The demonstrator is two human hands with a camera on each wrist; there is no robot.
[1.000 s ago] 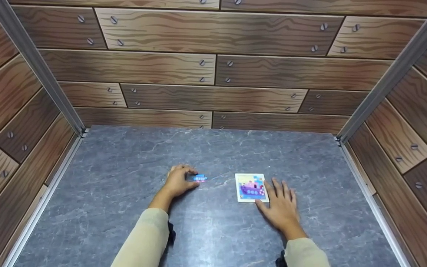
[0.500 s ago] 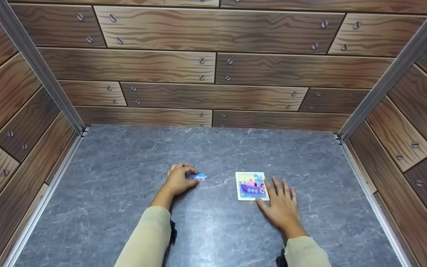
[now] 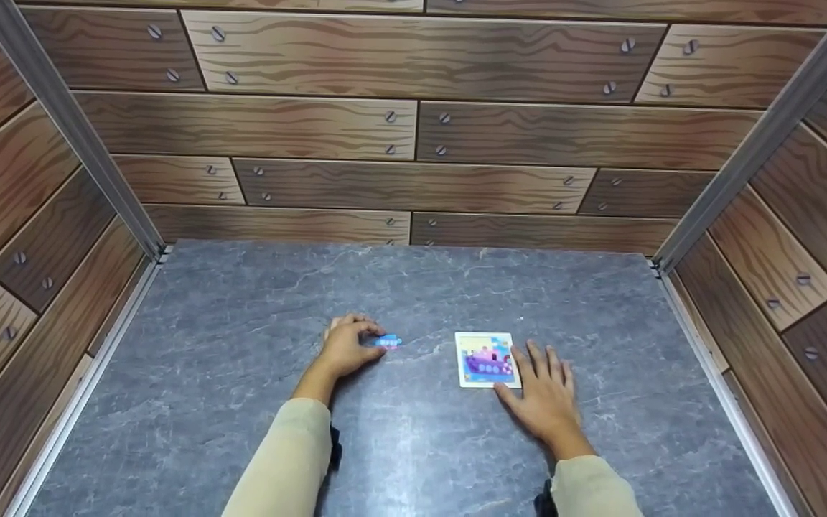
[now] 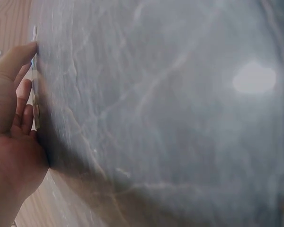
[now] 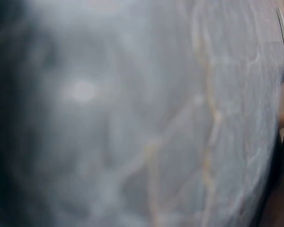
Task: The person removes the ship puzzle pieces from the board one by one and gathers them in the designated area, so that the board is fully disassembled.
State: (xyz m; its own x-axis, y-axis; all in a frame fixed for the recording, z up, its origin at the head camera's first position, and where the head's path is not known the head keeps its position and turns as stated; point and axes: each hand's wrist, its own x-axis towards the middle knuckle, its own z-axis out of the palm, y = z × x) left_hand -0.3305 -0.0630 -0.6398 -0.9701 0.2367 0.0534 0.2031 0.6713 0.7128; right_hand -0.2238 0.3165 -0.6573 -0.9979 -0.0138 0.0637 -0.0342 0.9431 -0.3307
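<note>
In the head view, my left hand lies left of centre on the grey tabletop. Its thumb and fingers pinch a small blue-and-pink puzzle piece, whose left part they hide. To the right lies a square puzzle board with a white rim and a purple and pink ship picture. My right hand is spread flat, its thumb and index finger touching the board's right edge. The left wrist view shows the thumb at the edge of a thin flat piece. Only a sliver of the board shows in the right wrist view.
The grey marbled tabletop is enclosed by wood-plank-patterned walls at the back and both sides. Metal corner posts and side rails edge it. A stretch of tabletop separates the piece from the board.
</note>
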